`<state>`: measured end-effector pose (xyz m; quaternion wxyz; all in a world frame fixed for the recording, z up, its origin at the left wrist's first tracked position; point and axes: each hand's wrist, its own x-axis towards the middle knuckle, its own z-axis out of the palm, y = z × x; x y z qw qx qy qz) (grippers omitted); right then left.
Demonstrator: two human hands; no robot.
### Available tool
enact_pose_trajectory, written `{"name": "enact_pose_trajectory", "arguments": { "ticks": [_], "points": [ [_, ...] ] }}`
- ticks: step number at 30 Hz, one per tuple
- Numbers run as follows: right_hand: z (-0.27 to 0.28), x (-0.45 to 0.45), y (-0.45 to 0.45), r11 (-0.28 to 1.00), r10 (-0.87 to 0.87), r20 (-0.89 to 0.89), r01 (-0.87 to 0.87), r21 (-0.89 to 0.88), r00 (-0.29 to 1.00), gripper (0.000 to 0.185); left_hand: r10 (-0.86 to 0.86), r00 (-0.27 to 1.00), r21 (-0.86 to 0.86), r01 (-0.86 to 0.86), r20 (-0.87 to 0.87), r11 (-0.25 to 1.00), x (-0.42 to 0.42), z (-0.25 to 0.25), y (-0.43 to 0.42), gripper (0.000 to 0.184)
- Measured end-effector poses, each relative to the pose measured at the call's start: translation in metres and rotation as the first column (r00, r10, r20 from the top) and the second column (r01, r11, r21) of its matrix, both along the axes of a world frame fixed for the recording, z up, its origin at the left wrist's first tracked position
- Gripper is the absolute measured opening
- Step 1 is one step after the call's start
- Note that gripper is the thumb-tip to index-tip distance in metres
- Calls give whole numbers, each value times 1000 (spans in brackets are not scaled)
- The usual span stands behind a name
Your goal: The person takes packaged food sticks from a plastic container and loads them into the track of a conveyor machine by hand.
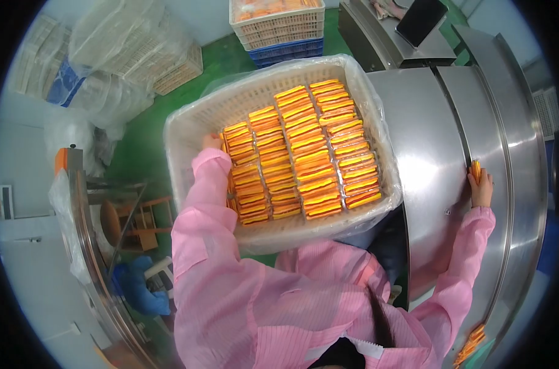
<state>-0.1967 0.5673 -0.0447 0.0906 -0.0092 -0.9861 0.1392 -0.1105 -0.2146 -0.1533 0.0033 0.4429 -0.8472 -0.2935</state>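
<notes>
A white basket (193, 127) lined with clear plastic holds several columns of orange and yellow striped packets (310, 144). Inside its left side, my left hand (212, 142) touches the upper end of the leftmost column; its fingers are partly hidden by the basket contents and the pink sleeve. On the right, my right hand (481, 188) is closed around a small orange and yellow packet (476, 171) over the steel surface.
Steel conveyor-like table (427, 135) on the right, with more orange packets (472, 345) at its lower end. Stacked crates (278, 27) stand behind the basket, wrapped crates (132, 46) at upper left. A dark screen (422, 22) sits at upper right, a wooden stool (111, 222) at left.
</notes>
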Motion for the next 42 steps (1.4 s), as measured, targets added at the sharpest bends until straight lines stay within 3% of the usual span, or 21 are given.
{"name": "enact_pose_trajectory", "arguments": {
  "ticks": [7,10,11,13,15,20,22,24,25,27,28,30,32,33,34,35,36,37,38,40,42],
  "points": [
    [3,-11,-22,997,-33,-53,36,63,998,27,119,977,-53,-111,177,992,-8,38,31,24],
    [26,-14,-51,991,-119,-5,119,53,993,29,-103,928,-328,228,358,917,17,105,102,27],
    [24,-17,-49,996,-56,-34,58,70,998,32,-158,864,-322,339,478,884,19,89,90,27],
    [24,-24,-54,983,-173,-15,173,55,985,36,-279,960,-302,273,26,913,26,21,40,28],
    [34,-27,-66,981,-191,-37,192,15,981,32,96,976,-71,-83,195,994,0,104,102,31],
    [22,-45,-61,996,-81,-82,83,28,993,31,39,957,-280,45,288,959,-3,62,51,36],
    [26,-43,-63,997,-79,-120,77,-17,990,32,47,940,-377,89,337,922,1,93,62,37],
    [37,-44,-69,996,-81,-159,72,-59,984,32,-135,944,-445,265,301,855,4,135,89,28],
    [45,-46,-75,987,-141,-68,135,-83,988,33,-141,943,-445,269,301,854,5,129,81,28],
    [45,-51,-76,972,-209,22,210,-103,978,34,-388,921,-620,316,20,718,14,116,54,32],
    [37,-57,-76,984,-168,5,168,-65,986,34,-397,918,-623,322,20,713,15,133,72,32],
    [34,-57,-82,991,-132,-18,132,-31,991,34,-481,847,-276,418,-227,866,25,173,118,33],
    [54,-37,-116,967,-65,-332,141,211,941,33,-388,816,66,457,-429,887,37,206,163,40],
    [72,-23,-138,997,44,-299,-25,70,953,34,-371,804,189,500,-464,845,43,228,191,46],
    [79,-9,-163,923,296,-391,-366,-117,871,34,-349,797,310,536,-494,786,48,243,218,51],
    [89,18,-202,827,396,-487,-533,-180,779,36,-372,753,325,596,-543,734,51,242,239,55],
    [107,44,-233,710,591,-492,-702,-57,639,40,-394,706,335,656,-589,676,53,241,257,60],
    [132,68,-256,558,752,-341,-820,-129,565,44,-440,705,389,689,-556,611,54,245,273,62],
    [133,92,-276,600,778,-276,-798,58,565,56,-482,700,443,710,-527,548,53,250,288,64],
    [125,105,-293,554,802,-280,-832,17,528,49,-497,629,496,778,-599,386,52,252,306,64],
    [103,110,-302,503,847,-105,-850,-158,521,42,-497,651,528,758,-574,383,50,253,286,57]
  ]
}}
